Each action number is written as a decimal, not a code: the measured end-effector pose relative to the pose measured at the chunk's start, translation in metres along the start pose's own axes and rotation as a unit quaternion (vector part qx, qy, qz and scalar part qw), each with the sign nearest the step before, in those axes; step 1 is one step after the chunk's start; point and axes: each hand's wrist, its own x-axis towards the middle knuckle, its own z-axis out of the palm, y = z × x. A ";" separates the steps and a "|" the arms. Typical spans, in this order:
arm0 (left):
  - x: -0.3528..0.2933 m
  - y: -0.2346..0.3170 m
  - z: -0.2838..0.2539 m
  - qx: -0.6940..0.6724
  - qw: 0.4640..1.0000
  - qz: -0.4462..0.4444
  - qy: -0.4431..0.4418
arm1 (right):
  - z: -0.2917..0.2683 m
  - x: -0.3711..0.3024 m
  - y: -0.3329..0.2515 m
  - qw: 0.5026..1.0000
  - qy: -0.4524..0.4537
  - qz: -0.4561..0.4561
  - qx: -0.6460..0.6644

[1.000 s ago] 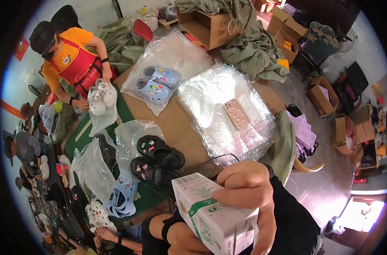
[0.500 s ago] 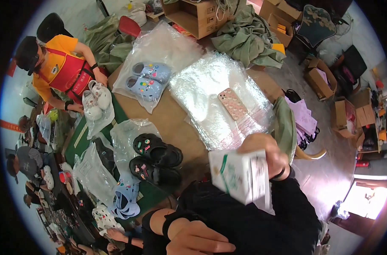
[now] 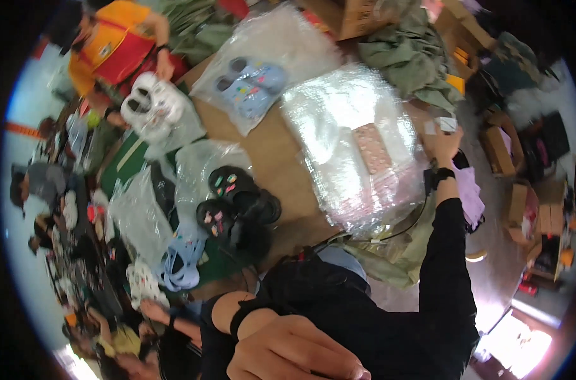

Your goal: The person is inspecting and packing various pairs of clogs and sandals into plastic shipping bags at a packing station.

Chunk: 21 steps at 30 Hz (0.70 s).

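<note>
My right hand is stretched far out past the right edge of the brown table, with a black band on its wrist. Its fingers hold a small white and green carton above the floor beside a pile of olive cloth. Low and near the camera, my left hand has its fingers curled in and nothing visible in it. A pile of clear plastic bags with a pink patterned item on it lies just left of my right hand.
Black clogs with charms lie at the table's middle, light blue clogs in a bag at the far side. A person in orange holds white clogs. Cardboard boxes stand on the floor at right.
My right hand has carried the carton from close under the camera out to the right, past the table edge. The view has tilted, and my left hand now fills more of the lower edge.
</note>
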 end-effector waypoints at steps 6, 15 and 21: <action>-0.002 0.012 0.015 0.103 0.967 0.091 0.216 | 0.041 0.035 0.107 0.988 -0.093 0.043 -0.112; 0.009 0.038 0.023 0.148 0.912 0.053 0.378 | 0.025 0.001 0.068 0.963 -0.179 0.066 -0.192; -0.006 0.047 -0.007 -0.135 0.948 -0.010 0.289 | -0.017 -0.033 0.059 0.997 -0.030 -0.037 0.060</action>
